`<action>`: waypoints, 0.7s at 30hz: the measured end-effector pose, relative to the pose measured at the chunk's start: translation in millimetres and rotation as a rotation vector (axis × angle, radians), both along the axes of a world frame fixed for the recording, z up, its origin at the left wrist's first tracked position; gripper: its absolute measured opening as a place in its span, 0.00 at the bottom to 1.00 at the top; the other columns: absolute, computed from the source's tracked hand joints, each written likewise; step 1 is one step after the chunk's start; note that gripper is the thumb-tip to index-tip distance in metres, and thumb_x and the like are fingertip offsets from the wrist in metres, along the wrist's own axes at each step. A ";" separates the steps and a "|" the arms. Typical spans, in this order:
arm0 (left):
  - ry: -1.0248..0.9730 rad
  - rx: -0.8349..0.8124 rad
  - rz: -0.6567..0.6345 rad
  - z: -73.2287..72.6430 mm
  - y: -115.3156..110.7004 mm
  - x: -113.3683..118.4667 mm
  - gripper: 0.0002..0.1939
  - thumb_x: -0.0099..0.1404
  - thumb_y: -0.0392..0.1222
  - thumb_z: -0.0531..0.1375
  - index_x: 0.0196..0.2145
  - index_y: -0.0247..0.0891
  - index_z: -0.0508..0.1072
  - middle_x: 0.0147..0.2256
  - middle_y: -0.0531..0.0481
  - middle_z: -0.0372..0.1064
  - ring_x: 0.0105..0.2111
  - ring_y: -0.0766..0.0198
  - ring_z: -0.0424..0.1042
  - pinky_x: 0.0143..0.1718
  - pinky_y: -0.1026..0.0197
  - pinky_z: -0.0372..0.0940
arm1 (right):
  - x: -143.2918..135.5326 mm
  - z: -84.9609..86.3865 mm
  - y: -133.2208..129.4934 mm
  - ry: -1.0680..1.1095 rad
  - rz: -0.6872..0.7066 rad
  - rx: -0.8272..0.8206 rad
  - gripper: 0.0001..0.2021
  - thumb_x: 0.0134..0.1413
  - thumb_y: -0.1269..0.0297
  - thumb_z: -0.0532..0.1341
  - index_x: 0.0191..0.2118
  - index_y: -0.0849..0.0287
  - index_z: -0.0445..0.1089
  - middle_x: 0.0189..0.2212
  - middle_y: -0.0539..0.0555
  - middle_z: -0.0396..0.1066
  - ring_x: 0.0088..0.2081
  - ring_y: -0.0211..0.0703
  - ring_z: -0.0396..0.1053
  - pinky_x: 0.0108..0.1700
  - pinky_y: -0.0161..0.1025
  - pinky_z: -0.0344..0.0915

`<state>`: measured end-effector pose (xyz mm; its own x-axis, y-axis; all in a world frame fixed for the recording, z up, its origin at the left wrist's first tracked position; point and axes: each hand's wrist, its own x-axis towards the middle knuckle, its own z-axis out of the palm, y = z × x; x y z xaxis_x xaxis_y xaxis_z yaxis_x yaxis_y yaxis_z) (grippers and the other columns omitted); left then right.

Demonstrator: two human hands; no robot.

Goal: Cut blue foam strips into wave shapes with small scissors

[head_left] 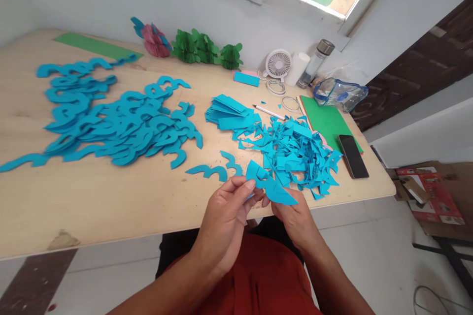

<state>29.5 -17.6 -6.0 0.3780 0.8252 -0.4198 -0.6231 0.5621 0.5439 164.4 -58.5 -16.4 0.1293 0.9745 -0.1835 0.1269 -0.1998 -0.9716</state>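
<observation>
Left hand (226, 206) pinches blue paper (280, 193) near table edge (129, 236).

Nothing legible; marks on clear pouch (340, 94) and red-and-white box (445, 201) too small to read.

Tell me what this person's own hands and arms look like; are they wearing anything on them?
The left hand and right hand are ungloved, with five-fingered human shapes. No sleeves, watch or bracelet show on the forearms. A dark red garment covers the torso.
</observation>
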 end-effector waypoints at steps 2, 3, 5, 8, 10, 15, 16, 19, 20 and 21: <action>0.023 0.009 -0.018 0.2 0.7 -1.2 0.05 0.58 0.37 0.66 0.26 0.39 0.73 0.27 0.54 0.73 0.31 0.65 0.72 0.41 0.60 0.67 | 0.3 -0.3 -0.2 -0.015 -0.002 0.009 0.17 0.61 0.55 0.55 0.25 0.59 0.67 0.18 0.44 0.49 0.21 0.35 0.43 0.24 0.35 0.43; 0.047 0.012 -0.020 0.3 1.6 -1.9 0.05 0.58 0.37 0.66 0.26 0.39 0.73 0.27 0.54 0.74 0.31 0.65 0.72 0.41 0.60 0.67 | 0.6 -0.4 -0.4 -0.022 -0.004 0.013 0.17 0.61 0.56 0.55 0.25 0.60 0.68 0.18 0.44 0.50 0.21 0.35 0.43 0.24 0.35 0.44; 0.112 0.017 -0.020 0.4 4.2 -3.3 0.04 0.58 0.38 0.66 0.29 0.39 0.74 0.30 0.53 0.75 0.33 0.64 0.73 0.43 0.59 0.67 | 1.6 -0.4 -1.0 -0.035 -0.007 0.023 0.16 0.61 0.57 0.56 0.25 0.60 0.69 0.18 0.45 0.51 0.21 0.35 0.44 0.24 0.35 0.44; 0.189 0.050 0.005 0.3 8.0 -4.5 0.05 0.58 0.40 0.66 0.32 0.40 0.74 0.33 0.54 0.76 0.35 0.65 0.73 0.44 0.59 0.67 | 3.1 -0.5 -1.8 -0.051 -0.006 0.033 0.16 0.60 0.58 0.57 0.25 0.60 0.69 0.17 0.45 0.51 0.21 0.35 0.46 0.25 0.34 0.45; 0.209 0.085 0.014 0.0 9.0 -4.5 0.05 0.57 0.39 0.67 0.29 0.40 0.74 0.31 0.54 0.75 0.33 0.66 0.73 0.42 0.60 0.67 | 4.0 -0.9 -2.1 -0.041 0.002 0.032 0.16 0.61 0.58 0.57 0.25 0.60 0.69 0.18 0.44 0.51 0.21 0.35 0.46 0.25 0.34 0.46; 0.208 0.035 -0.009 -0.5 6.8 -3.4 0.06 0.58 0.40 0.66 0.28 0.40 0.72 0.29 0.56 0.74 0.35 0.66 0.74 0.43 0.61 0.68 | 4.4 -0.3 -2.5 -0.026 0.016 0.012 0.16 0.62 0.57 0.56 0.26 0.59 0.69 0.17 0.44 0.49 0.20 0.34 0.44 0.24 0.34 0.44; 0.202 0.025 -0.010 -0.7 6.3 -3.1 0.05 0.59 0.40 0.66 0.28 0.41 0.72 0.30 0.56 0.74 0.35 0.66 0.74 0.44 0.61 0.68 | 4.1 0.2 -2.5 -0.026 0.017 0.010 0.17 0.62 0.56 0.56 0.26 0.59 0.69 0.17 0.44 0.49 0.20 0.34 0.44 0.24 0.34 0.44; 0.186 0.034 -0.002 -1.7 6.3 -1.9 0.05 0.58 0.40 0.66 0.28 0.40 0.72 0.30 0.56 0.75 0.35 0.66 0.74 0.44 0.61 0.68 | 3.0 0.9 -1.9 -0.002 0.016 0.018 0.18 0.62 0.56 0.56 0.25 0.59 0.68 0.18 0.44 0.49 0.20 0.34 0.44 0.23 0.34 0.43; 0.180 0.039 0.002 -2.1 6.5 -1.5 0.05 0.58 0.40 0.66 0.28 0.40 0.73 0.30 0.56 0.75 0.34 0.66 0.74 0.44 0.61 0.68 | 2.8 0.6 -1.6 0.007 0.016 0.022 0.18 0.63 0.55 0.55 0.25 0.60 0.68 0.18 0.44 0.49 0.20 0.34 0.44 0.23 0.34 0.42; 0.174 0.041 0.006 -2.4 6.7 -1.2 0.05 0.58 0.40 0.66 0.28 0.40 0.73 0.30 0.55 0.75 0.34 0.66 0.74 0.44 0.61 0.68 | 2.6 0.0 -1.3 0.019 0.012 0.026 0.18 0.63 0.55 0.55 0.25 0.60 0.68 0.18 0.44 0.49 0.20 0.34 0.43 0.23 0.34 0.42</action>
<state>28.3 -10.9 -8.4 0.2973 0.8450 -0.4445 -0.5213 0.5337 0.6659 167.0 -59.9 -16.3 0.1142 0.9804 -0.1607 0.1109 -0.1733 -0.9786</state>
